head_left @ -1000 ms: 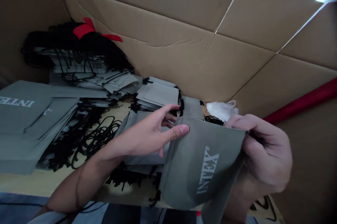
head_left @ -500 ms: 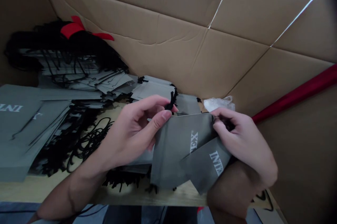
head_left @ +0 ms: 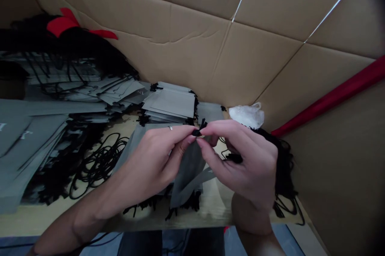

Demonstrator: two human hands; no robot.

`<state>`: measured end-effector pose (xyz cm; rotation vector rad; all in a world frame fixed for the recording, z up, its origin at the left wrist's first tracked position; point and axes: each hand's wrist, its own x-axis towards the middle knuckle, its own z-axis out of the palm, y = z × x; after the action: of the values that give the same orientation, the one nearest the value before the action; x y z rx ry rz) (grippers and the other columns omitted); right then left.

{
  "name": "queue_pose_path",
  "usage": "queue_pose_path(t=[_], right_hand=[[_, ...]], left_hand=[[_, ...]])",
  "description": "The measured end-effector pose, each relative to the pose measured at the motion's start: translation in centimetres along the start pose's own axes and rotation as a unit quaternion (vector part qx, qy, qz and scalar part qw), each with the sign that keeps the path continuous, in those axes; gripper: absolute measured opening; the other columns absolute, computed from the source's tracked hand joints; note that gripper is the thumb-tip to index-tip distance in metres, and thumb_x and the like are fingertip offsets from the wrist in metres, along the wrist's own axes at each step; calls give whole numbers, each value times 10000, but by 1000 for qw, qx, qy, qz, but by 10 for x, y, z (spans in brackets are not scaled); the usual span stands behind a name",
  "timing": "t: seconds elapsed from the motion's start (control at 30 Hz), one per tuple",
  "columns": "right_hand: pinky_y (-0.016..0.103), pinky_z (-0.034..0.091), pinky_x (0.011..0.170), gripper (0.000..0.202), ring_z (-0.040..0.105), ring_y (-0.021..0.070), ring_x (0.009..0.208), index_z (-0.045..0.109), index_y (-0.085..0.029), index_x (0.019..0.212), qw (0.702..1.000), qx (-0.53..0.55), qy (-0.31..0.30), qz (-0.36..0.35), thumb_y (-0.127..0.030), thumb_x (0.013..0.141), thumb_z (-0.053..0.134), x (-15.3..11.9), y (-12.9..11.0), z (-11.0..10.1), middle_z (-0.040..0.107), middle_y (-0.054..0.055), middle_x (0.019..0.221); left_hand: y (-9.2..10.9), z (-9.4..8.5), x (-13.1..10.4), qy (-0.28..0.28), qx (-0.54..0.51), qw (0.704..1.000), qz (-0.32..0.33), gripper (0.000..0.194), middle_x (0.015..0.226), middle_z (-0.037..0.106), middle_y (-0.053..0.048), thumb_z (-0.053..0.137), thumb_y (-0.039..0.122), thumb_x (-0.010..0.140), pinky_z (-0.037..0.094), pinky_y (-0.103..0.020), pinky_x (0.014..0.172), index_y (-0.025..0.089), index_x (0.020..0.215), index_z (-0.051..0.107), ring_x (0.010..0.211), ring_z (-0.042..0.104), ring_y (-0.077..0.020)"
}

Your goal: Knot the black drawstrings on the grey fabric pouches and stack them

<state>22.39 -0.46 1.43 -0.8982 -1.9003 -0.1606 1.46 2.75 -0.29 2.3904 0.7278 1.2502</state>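
Note:
Fingertips of my left hand (head_left: pixel 158 152) pinch a short knotted black cord (head_left: pixel 196 132). My right hand (head_left: pixel 242 158) meets it there, thumb and forefinger closed at the cord's upturned ends. Below both hands hangs a grey drawstring pouch (head_left: pixel 188 172), tilted and partly hidden by my fingers. More black cord shows under my right palm, though what the curled fingers there hold is unclear. Beneath my left hand lie other grey pouches, with dark cord ends sticking out at the table's near side.
Stacked grey pouches (head_left: pixel 173 101) stand at the back; more pile up on the left (head_left: pixel 39 140). A red band (head_left: pixel 63 25) wraps black cords. Loose cord loops (head_left: pixel 100 164), a clear plastic bag (head_left: pixel 248 115) and a black cord heap (head_left: pixel 284 168) lie around. Cardboard walls (head_left: pixel 180 15) enclose the table.
My right hand has moved left from the pouch's far corner to the cord at my left fingertips. The pouch, spread between my hands before, now hangs folded. The view has shifted slightly.

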Motion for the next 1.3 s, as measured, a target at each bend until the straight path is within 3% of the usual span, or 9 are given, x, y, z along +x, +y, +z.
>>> queue_pose_path(t=[0.13,0.33,0.43,0.5,0.57,0.77,0.97,1.17,1.3], right_hand=[[287,631,761,130,756,130,808,752,-196,1052,1000,-20,5,-11,-73,1019,732,1,3,2,835,15,950],[273,614,730,146,722,125,802,754,-191,1006,1000,23,-12,2,-50,987,718,3,7,-3,794,13,908],[256,629,746,151,720,108,764,754,-197,989,999,46,-4,18,-51,967,723,3,9,-1,784,-6,872],[230,629,722,163,716,96,743,753,-207,979,998,61,3,32,-49,940,739,3,10,0,771,-27,845],[199,615,675,178,686,76,694,755,-216,972,996,74,8,55,-50,906,759,2,9,1,760,-48,829],[162,564,591,245,619,41,601,744,-227,1000,992,94,-1,80,-47,840,784,0,7,2,717,-99,785],[220,646,756,260,758,90,754,724,-223,1021,997,62,-19,38,-35,843,751,0,7,5,832,-55,930],[224,609,611,217,660,78,622,755,-239,1039,996,70,-14,58,-67,907,732,0,7,3,831,-50,917],[239,613,623,183,628,87,608,760,-228,1030,996,57,-15,61,-74,938,726,0,7,3,807,-40,867]], left_hand=[[-3,0,-2,-10,51,998,46,192,895,697,33,514,55,1123,485,-228,666,199,1152,639,736,641,-103],[-8,-3,1,-29,104,991,82,211,945,673,-15,511,33,1110,505,-271,679,167,1067,668,792,635,-137],[-7,0,2,45,112,989,90,108,1048,765,-30,658,106,1111,598,-275,780,180,1177,701,879,733,-152],[-6,3,1,100,109,985,92,178,1103,811,-26,741,107,1078,647,-279,896,204,1222,706,964,793,-162],[-6,4,0,120,105,982,105,214,1121,827,-24,763,64,1052,663,-266,930,214,1199,721,982,814,-154],[-6,4,-3,111,119,973,166,220,1146,806,-100,654,-8,1068,676,-302,892,132,1214,740,1006,790,-187],[-6,2,-1,85,123,968,199,129,1105,790,-132,630,87,1121,675,-402,825,142,1175,733,1017,765,-256],[-10,7,-3,113,140,964,195,234,1166,800,-152,684,8,1054,700,-405,901,103,1264,726,1033,778,-256],[-13,4,-5,101,173,959,202,275,1146,804,-129,720,0,1024,711,-377,927,116,1274,736,1011,788,-240]])
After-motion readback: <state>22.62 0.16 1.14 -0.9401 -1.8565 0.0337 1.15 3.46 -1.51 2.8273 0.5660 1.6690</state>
